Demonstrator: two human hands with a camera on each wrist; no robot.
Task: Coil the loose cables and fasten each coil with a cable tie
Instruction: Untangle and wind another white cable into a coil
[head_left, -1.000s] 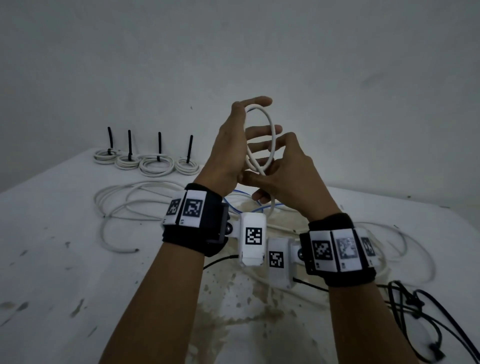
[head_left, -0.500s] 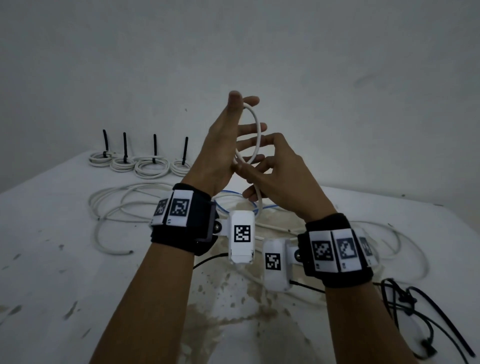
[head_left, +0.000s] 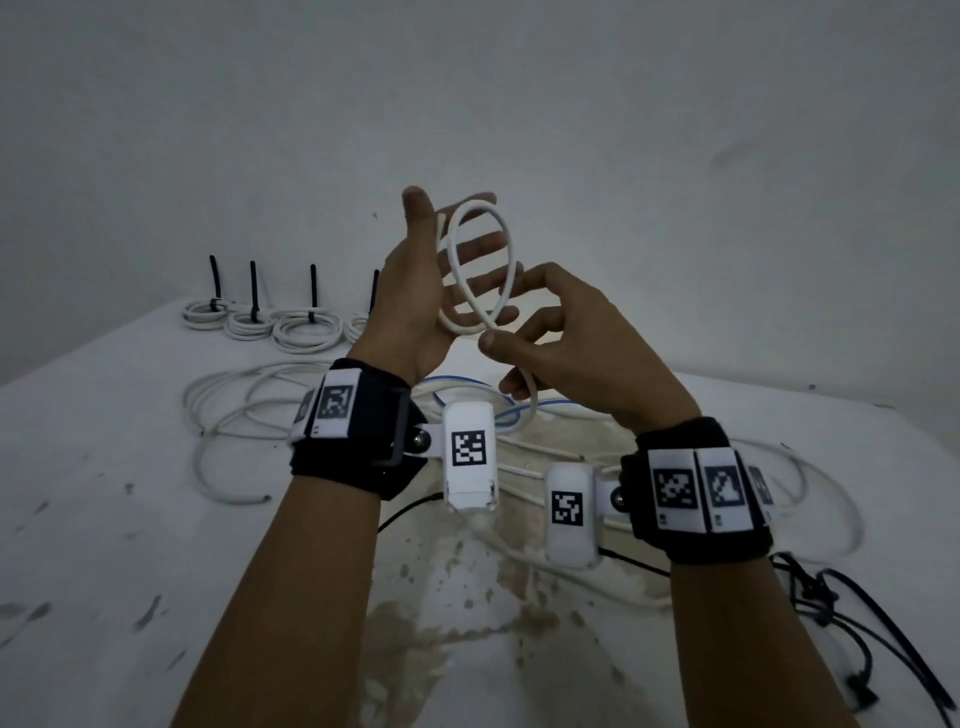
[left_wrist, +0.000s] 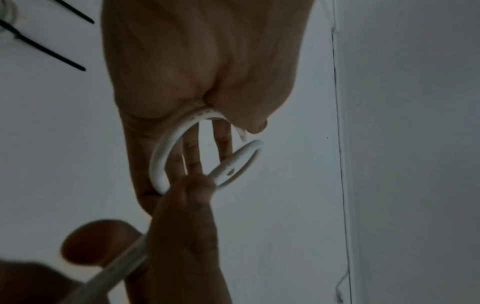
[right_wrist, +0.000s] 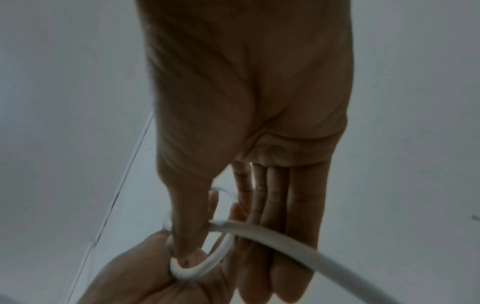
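A white cable (head_left: 506, 244) forms a loop in the air in front of my left hand's (head_left: 415, 291) palm. The left fingers are spread straight, and the thumb presses the cable's end part against the hand, which the left wrist view shows at the thumb's base (left_wrist: 205, 112). My right hand (head_left: 561, 332) pinches the cable between thumb and forefinger where the loop crosses itself at the bottom. From there the cable (right_wrist: 272, 236) runs through the right palm and hangs down to the table. The loop's far side is partly hidden by the left fingers.
Several white coils (head_left: 306, 330), each tied with an upright black cable tie, stand in a row at the table's far left. Loose white cables (head_left: 223, 410) and a blue one (head_left: 457, 387) lie under my hands. Black ties or cords (head_left: 831, 597) lie at the front right.
The right hand has drawn back from over the loop to its lower crossing. The loop now stands wider in front of the left palm, and both hands have shifted slightly.
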